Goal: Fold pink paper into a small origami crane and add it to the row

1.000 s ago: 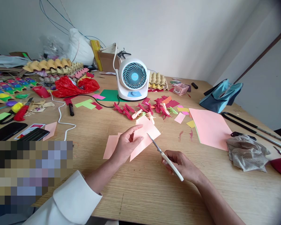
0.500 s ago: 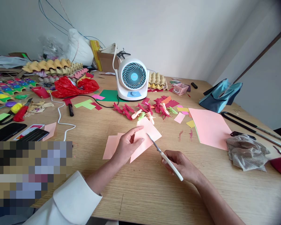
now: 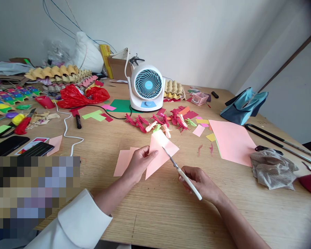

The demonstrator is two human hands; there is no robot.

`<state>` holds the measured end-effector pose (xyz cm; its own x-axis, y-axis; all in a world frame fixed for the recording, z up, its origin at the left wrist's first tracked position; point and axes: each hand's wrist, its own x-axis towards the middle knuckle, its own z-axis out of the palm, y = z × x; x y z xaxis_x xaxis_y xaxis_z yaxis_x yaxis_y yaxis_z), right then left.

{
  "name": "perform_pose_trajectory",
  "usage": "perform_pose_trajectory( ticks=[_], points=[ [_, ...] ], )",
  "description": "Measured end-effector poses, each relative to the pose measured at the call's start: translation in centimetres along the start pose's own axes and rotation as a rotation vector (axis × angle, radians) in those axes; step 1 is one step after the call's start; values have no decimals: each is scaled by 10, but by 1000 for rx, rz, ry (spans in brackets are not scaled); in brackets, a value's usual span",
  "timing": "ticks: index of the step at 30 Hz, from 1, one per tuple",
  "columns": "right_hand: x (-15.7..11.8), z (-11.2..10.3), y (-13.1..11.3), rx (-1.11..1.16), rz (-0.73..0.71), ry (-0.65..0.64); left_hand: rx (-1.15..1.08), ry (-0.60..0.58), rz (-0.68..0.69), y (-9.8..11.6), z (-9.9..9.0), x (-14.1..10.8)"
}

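Between the thumb and fingers of my left hand (image 3: 139,165) is a sheet of pink paper (image 3: 162,152), tilted above the table. My right hand (image 3: 199,181) grips white-handled scissors (image 3: 188,181), their blades across the right part of that sheet. Whether the blades are fully closed cannot be made out. Pale pink paper pieces (image 3: 121,162) lie on the table, partly behind my left hand. Just beyond the held sheet sits a group of small twisted paper bits (image 3: 140,123) in dark red, peach and green.
A white fan (image 3: 148,84) stands at the back centre. Large pink sheets (image 3: 232,141), a crumpled grey cloth (image 3: 272,169) and a blue bag (image 3: 242,107) are at right. Phones (image 3: 37,152), a marker (image 3: 78,121), a white cable (image 3: 66,128) and egg trays (image 3: 54,72) occupy the left.
The pink sheet has turned slightly in my left hand, whose fingers have drawn back from across its face. The scissors have barely moved.
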<state>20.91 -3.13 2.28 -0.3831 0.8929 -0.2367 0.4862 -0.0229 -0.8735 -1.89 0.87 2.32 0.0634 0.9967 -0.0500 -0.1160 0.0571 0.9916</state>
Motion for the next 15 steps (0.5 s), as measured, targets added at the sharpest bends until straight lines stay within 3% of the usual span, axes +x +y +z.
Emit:
perform_pose_trajectory(
  ticks=[15],
  points=[
    [1, 0, -1, 15, -43, -69, -7, -149, -78, -2, 0, -1]
  ],
)
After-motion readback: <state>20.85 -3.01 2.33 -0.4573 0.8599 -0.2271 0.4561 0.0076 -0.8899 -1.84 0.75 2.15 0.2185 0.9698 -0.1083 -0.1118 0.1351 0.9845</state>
